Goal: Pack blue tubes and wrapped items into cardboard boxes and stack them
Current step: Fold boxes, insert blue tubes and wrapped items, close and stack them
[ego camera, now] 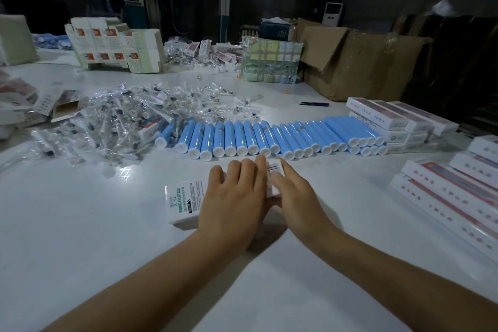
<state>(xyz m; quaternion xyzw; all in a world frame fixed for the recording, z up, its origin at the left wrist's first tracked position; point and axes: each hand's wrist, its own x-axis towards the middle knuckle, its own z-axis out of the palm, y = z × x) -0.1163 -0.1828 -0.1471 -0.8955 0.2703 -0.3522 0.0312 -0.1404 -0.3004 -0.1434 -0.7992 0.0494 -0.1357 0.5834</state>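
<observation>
A person's left hand [234, 197] and right hand [293, 194] press flat, fingers loosely spread, on a white carton [186, 203] lying on the worktop [80, 237], apparently closing it. Blue tubes [269, 137] line up just beyond; stacking on the finished boxes [444, 197] at right likely follows.

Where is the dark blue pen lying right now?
In the head view, the pen lies on the white table, right of centre, beyond the blue tubes.

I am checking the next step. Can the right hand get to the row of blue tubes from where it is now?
Probably yes. The right hand rests on the white box, and the blue tubes lie just beyond its fingertips, with only bare table between.
</observation>
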